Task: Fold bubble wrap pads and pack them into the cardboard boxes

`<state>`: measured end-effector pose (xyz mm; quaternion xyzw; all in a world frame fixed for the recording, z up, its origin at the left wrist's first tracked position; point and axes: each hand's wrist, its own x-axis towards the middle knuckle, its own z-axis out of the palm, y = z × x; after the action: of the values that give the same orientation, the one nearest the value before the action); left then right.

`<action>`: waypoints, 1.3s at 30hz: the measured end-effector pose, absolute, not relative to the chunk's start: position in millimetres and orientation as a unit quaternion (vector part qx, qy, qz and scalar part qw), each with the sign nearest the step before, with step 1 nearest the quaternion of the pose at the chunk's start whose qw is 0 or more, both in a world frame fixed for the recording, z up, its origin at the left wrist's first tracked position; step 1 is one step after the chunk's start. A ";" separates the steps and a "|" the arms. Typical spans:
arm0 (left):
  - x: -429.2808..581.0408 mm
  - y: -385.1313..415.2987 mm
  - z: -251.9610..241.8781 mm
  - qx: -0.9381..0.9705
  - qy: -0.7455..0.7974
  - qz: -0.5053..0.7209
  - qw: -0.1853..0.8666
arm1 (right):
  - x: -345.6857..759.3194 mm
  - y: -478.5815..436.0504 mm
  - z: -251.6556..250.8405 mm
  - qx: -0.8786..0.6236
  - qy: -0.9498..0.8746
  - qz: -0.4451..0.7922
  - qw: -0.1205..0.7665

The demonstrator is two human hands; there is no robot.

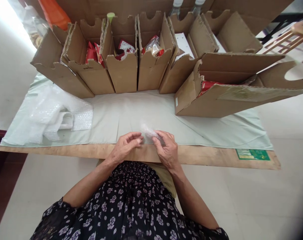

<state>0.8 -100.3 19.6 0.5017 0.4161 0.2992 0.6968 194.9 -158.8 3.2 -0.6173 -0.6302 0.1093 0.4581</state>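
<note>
My left hand [125, 146] and my right hand [166, 148] meet at the near edge of the board [208, 156]. Both pinch a small clear plastic wrap [148, 130], which is slightly blurred; what is inside it I cannot make out. My fingers are curled round it. The hands hover just over the pale green cloth [141, 113] that covers the board.
A row of open cardboard boxes [121, 71] stands at the back, with red and white packets [93, 53] in them. A bigger box [231, 95] lies on its side at the right. A heap of bubble wrap [59, 115] lies at the left. A green label [252, 154] sits on the board's right corner.
</note>
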 end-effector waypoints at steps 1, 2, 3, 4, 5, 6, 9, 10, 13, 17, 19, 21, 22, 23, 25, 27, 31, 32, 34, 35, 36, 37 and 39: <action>3.0 -103.8 19.8 0.457 0.382 0.297 0.746 | 191.2 -160.2 7.6 -0.613 -0.624 0.127 0.467; 6.3 -106.5 19.4 0.423 0.351 0.300 0.780 | 187.1 -161.8 11.8 -0.607 -0.623 0.144 0.472; 10.2 -108.6 18.8 0.397 0.328 0.308 0.800 | 183.0 -163.4 15.2 -0.601 -0.625 0.158 0.472; 14.3 -110.3 18.1 0.378 0.313 0.316 0.812 | 179.0 -164.8 17.9 -0.596 -0.630 0.169 0.469; 18.3 -111.6 17.3 0.363 0.305 0.325 0.818 | 175.6 -166.1 19.5 -0.594 -0.634 0.176 0.464; 21.9 -112.8 16.8 0.352 0.305 0.336 0.819 | 172.9 -167.2 20.3 -0.596 -0.635 0.180 0.457; 28.2 -115.8 17.0 0.339 0.319 0.370 0.804 | 170.6 -169.3 19.7 -0.629 -0.624 0.168 0.432; 28.6 -116.3 18.1 0.344 0.328 0.382 0.793 | 172.0 -169.7 19.6 -0.641 -0.618 0.159 0.426; 26.4 -116.5 25.9 0.416 0.368 0.388 0.736 | 182.0 -170.0 23.2 -0.645 -0.608 0.171 0.431; 26.0 -116.2 41.9 0.593 0.405 0.320 0.618 | 198.4 -169.4 37.0 -0.579 -0.645 0.273 0.417; 29.6 -116.8 46.4 0.647 0.398 0.283 0.585 | 204.1 -169.8 43.8 -0.560 -0.663 0.272 0.415; 34.7 -117.6 46.7 0.666 0.387 0.248 0.587 | 209.8 -172.1 48.7 -0.561 -0.652 0.240 0.450; 37.4 -117.9 45.6 0.667 0.382 0.229 0.597 | 213.2 -174.3 50.7 -0.565 -0.637 0.227 0.472; 40.0 -118.0 44.1 0.666 0.376 0.208 0.610 | 217.4 -177.1 52.6 -0.570 -0.621 0.219 0.492; 44.6 -117.7 41.1 0.667 0.357 0.158 0.635 | 228.0 -184.0 56.7 -0.579 -0.598 0.230 0.504; 48.2 -115.0 40.7 0.687 0.339 0.110 0.633 | 241.9 -190.5 62.2 -0.591 -0.595 0.258 0.480; 57.0 -94.2 57.1 0.792 0.243 0.015 0.559 | 279.4 -198.6 80.9 -0.596 -0.648 0.273 0.388; 61.8 -85.2 65.5 0.821 0.215 0.018 0.529 | 291.1 -200.2 87.7 -0.596 -0.658 0.265 0.376; 77.9 -64.8 85.7 0.873 0.182 0.093 0.443 | 316.6 -203.8 104.0 -0.603 -0.659 0.242 0.379; 89.6 -54.3 96.5 0.892 0.179 0.154 0.387 | 329.8 -205.4 113.2 -0.612 -0.649 0.225 0.392; 103.6 -44.3 106.7 0.904 0.176 0.213 0.326 | 342.8 -206.4 122.9 -0.626 -0.630 0.201 0.414; 119.3 -35.4 115.7 0.911 0.169 0.263 0.268 | 355.5 -206.3 132.7 -0.642 -0.602 0.168 0.443; 152.0 -21.9 127.4 0.916 0.151 0.324 0.181 | 379.1 -201.9 151.6 -0.666 -0.527 0.075 0.523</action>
<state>152.0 -21.9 127.4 0.9163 0.1505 0.3242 0.1808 379.1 -201.9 151.6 -0.6659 -0.5265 0.0754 0.5231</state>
